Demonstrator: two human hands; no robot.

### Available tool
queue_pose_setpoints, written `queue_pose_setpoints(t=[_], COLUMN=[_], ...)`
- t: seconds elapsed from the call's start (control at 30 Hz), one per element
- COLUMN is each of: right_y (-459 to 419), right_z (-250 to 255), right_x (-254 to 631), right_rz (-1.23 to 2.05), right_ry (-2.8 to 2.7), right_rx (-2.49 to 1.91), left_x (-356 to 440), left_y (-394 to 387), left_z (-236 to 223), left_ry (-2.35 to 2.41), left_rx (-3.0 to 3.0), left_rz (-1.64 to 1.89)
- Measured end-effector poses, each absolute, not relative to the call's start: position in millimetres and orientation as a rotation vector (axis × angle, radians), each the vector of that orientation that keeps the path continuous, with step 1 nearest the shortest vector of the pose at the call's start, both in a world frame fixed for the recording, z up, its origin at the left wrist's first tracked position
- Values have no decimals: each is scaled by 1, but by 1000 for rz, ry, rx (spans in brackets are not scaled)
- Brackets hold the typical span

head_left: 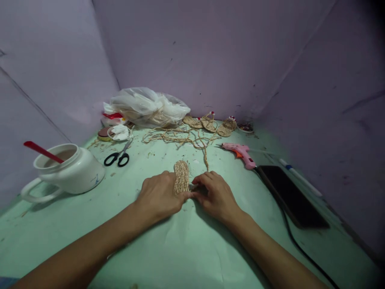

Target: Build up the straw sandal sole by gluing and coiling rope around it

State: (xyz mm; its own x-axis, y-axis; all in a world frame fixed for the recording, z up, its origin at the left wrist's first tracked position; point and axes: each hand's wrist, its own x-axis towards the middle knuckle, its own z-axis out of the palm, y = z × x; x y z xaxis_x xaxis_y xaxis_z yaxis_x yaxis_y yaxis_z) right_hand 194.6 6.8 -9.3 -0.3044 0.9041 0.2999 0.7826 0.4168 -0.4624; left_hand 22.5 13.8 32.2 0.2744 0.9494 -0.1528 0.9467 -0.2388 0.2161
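A small sole-shaped piece of coiled, braided straw cord point(181, 176) lies at the middle of the table between my hands. My left hand point(162, 192) is closed on its left side and lower end, with the thumb across the bottom. My right hand point(213, 194) is closed at the piece's lower right edge, its fingertips pinched against my left thumb; what they hold there is mostly hidden. A length of braided cord point(206, 158) runs from behind my right hand toward a loose tangle of straw cord point(171, 138) farther back.
A white mug point(81, 170) with a red stick point(43, 151) stands left, near black-handled scissors point(117, 159). A pink glue gun point(240, 151), a phone point(291, 196) and a pen point(300, 176) lie right. Behind are a plastic bag point(147, 106) and small straw sandals point(226, 127).
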Motion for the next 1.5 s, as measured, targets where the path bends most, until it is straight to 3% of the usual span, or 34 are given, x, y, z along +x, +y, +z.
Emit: queue_pose_setpoints(t=[0.3,0.47,0.67,0.93,1.27,1.5], right_y=[4,28,55,31,37,41], right_z=[-3,-4,4,14,11,1], right_x=[201,215,202,202,191,196], right_rz=[426,231,388,319,233,502], right_ry=[-2302,-2112,-2548,-2532,-2572,-2435], right_rx=[-1248,-1229,-904,-1306,-1232,-1076], left_x=[14,17,33,21,24,18], left_y=[18,19,23,34,41,49], left_z=[36,34,26,31,21,7], left_ry=[1645,1735,1771,1371,1219,996], left_rx=[2282,2203,2266,2526,2740,2649], left_rz=[-35,73,92,81,226,390])
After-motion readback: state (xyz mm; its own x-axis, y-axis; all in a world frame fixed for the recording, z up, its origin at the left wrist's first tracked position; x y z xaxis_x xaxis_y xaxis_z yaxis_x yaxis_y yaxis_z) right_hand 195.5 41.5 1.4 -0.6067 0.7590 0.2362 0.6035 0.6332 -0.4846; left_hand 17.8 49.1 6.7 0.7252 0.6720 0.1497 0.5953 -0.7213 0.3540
